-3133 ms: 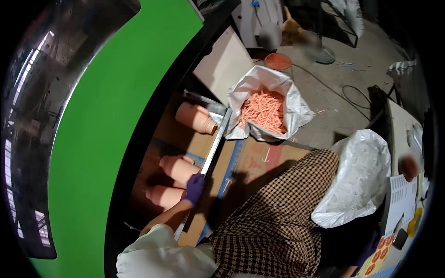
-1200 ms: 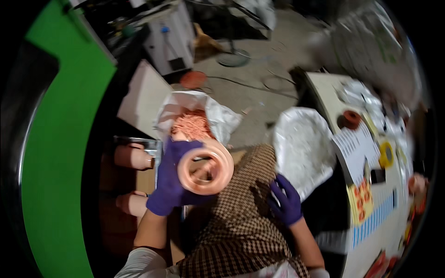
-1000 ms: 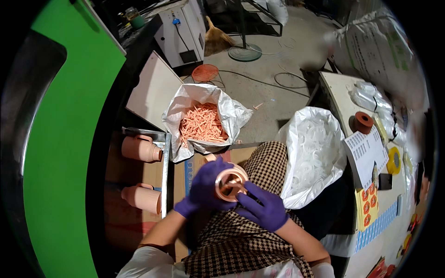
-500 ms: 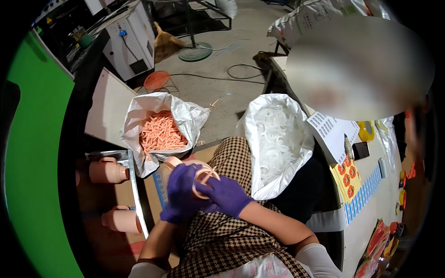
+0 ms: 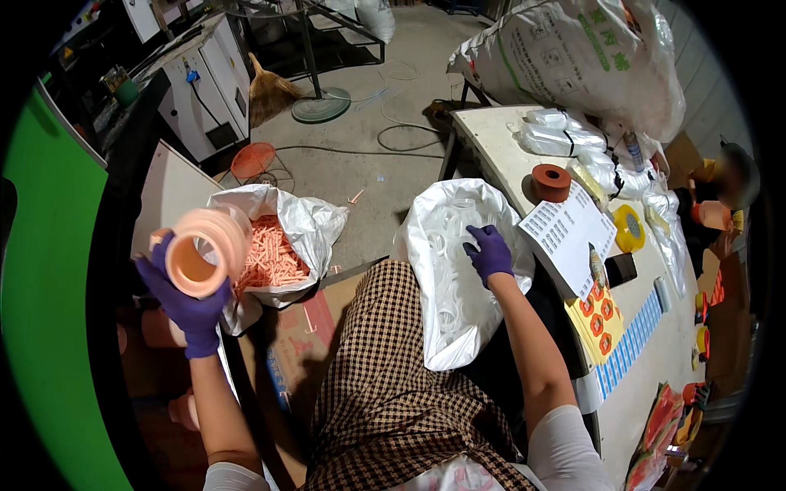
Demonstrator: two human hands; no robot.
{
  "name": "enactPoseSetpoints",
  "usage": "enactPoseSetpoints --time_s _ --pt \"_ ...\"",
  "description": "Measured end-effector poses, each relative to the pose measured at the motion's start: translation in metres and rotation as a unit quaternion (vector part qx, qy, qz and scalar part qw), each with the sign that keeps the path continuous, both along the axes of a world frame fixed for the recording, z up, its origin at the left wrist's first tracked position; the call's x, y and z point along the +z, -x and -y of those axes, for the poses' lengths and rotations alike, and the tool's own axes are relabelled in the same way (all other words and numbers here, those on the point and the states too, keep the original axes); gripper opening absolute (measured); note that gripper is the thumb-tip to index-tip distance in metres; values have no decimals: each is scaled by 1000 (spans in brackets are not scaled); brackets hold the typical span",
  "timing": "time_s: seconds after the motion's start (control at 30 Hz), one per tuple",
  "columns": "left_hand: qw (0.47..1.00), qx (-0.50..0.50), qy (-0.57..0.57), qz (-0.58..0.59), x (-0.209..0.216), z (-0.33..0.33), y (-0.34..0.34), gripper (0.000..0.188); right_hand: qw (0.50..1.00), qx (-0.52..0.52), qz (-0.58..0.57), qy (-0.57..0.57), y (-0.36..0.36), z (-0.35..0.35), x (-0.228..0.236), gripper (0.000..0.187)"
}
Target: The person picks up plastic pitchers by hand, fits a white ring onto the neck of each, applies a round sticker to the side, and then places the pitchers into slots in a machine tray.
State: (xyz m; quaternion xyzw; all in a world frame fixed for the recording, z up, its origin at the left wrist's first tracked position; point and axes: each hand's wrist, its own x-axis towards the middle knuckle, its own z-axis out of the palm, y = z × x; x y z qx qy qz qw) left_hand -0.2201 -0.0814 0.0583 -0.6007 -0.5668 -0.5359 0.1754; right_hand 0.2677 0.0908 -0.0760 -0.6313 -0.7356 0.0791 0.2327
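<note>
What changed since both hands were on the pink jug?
The left hand kept the jug and carried it left, near the strip bag. The right hand let go of it, moved right, and is now over the ring bag. The pink strip at the jug's mouth is gone from there. Both bags stand where they were.

fingers (image 5: 478, 234): plain purple gloves (image 5: 492, 259) | sleeves (image 5: 565, 446): white | apron (image 5: 372, 368): brown-and-black check | waist cloth (image 5: 458, 476): white, pink markings
</note>
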Motion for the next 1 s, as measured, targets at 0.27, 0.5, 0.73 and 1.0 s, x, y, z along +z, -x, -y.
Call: enactPoseSetpoints --time_s 0.27,0.5,0.73,1.0 --pt "941 -129 303 72 -64 75 -81 92 994 84 30 -65 0 14 1 16" --pt "958 -184 219 29 -40 66 -119 61 893 210 -364 160 82 147 79 11" --pt "963 -200 176 34 -25 53 -123 66 605 167 -665 404 162 175 44 39" --pt "941 -178 277 76 -47 68 -115 68 836 164 -388 352 112 195 33 45"
